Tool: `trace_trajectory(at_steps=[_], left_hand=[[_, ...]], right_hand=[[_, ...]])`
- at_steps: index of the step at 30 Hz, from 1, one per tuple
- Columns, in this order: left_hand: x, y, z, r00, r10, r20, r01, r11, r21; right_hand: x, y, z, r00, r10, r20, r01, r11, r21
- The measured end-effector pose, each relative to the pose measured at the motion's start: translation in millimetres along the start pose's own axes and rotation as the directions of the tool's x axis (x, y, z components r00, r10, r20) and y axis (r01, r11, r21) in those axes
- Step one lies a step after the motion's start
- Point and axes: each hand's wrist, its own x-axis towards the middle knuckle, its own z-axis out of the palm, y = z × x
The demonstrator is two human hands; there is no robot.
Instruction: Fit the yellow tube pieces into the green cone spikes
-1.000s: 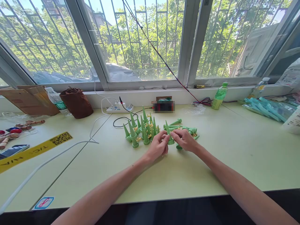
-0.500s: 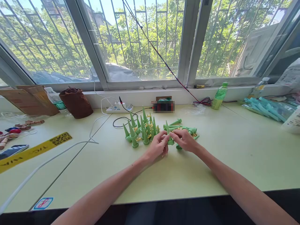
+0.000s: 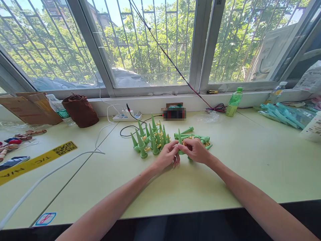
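Observation:
My left hand (image 3: 167, 154) grips a green plastic watering spike (image 3: 180, 136), its pointed end up, near the middle of the table. Against its side, the closed fingers of my right hand (image 3: 196, 150) pinch a small yellow piece (image 3: 184, 143), mostly hidden by the fingertips. To the left, several green spikes stand point up in a cluster (image 3: 143, 153), with yellow pieces among them. Behind my right hand lies a loose pile of more green spikes (image 3: 187, 130) and small yellow parts (image 3: 207, 144).
Behind the spikes are a power strip (image 3: 127, 115), a black cable (image 3: 125, 134) and a box with a blurred front (image 3: 175, 114). A green bottle (image 3: 234, 102) and blue-green plastic bags (image 3: 282, 114) stand right. A brown pouch (image 3: 80, 111) and white cable (image 3: 75, 156) are left.
My right hand has shifted slightly left, closer against the spike, and now covers more of its base. The spike stands straighter between my hands. The view has moved slightly.

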Motion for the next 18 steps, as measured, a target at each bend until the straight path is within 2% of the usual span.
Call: trace_trajectory(at_steps=[6,18], left_hand=[[1.0,-2.9,-0.9,0.998,0.012,0.057,-0.012,1.0,0.0],[1.0,-4.1,0.4,0.999,-0.021,0.049,0.021,1.0,-0.001]], right_hand=[[1.2,-3.3,0.7,1.0,-0.018,-0.023,0.016,0.997,-0.073],[-0.7,-6.2,2.5,0.997,-0.078,-0.029,0.07,0.977,-0.201]])
